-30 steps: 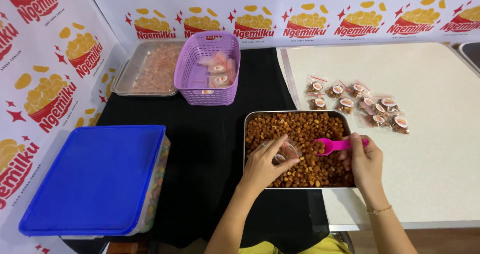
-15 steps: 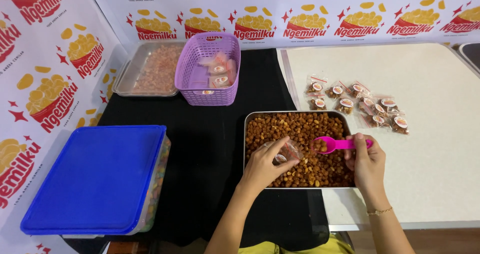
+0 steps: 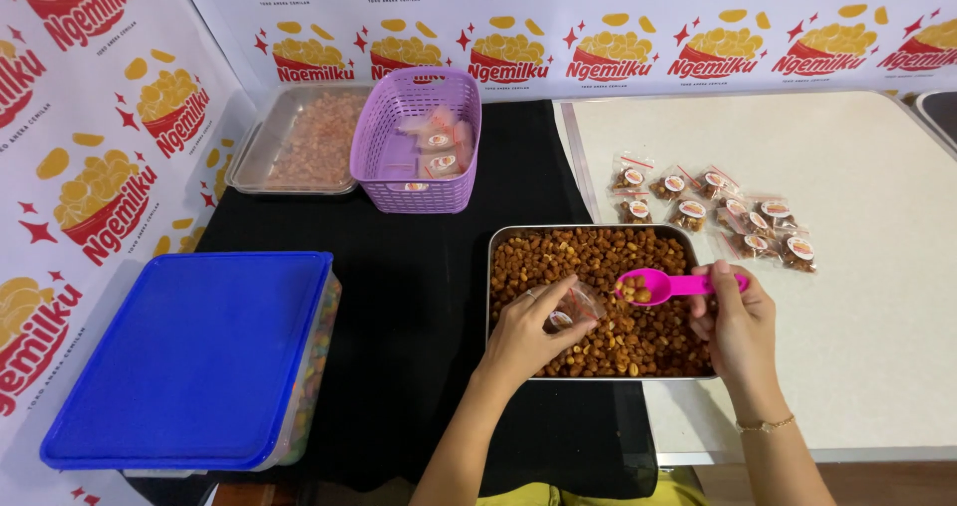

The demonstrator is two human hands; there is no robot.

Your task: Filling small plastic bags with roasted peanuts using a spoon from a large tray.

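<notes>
A metal tray (image 3: 495, 267) full of brown roasted snacks lies in front of me on the black cloth. My left hand (image 3: 528, 335) holds a small clear plastic bag (image 3: 576, 307) open over the tray. My right hand (image 3: 738, 327) grips a pink plastic scoop (image 3: 666, 286) by its handle. The scoop carries a few snacks and its bowl hovers right next to the mouth of the bag.
Several filled small bags (image 3: 716, 210) lie on the white table (image 3: 867, 297) to the right. Behind stand a purple basket (image 3: 419, 137) with packets and a metal tray of pale snacks (image 3: 299, 142). A blue-lidded container (image 3: 199, 356) sits at the left.
The pink scoop has lifted out of the snacks and moved left toward the bag. My left hand has kept the bag in place.
</notes>
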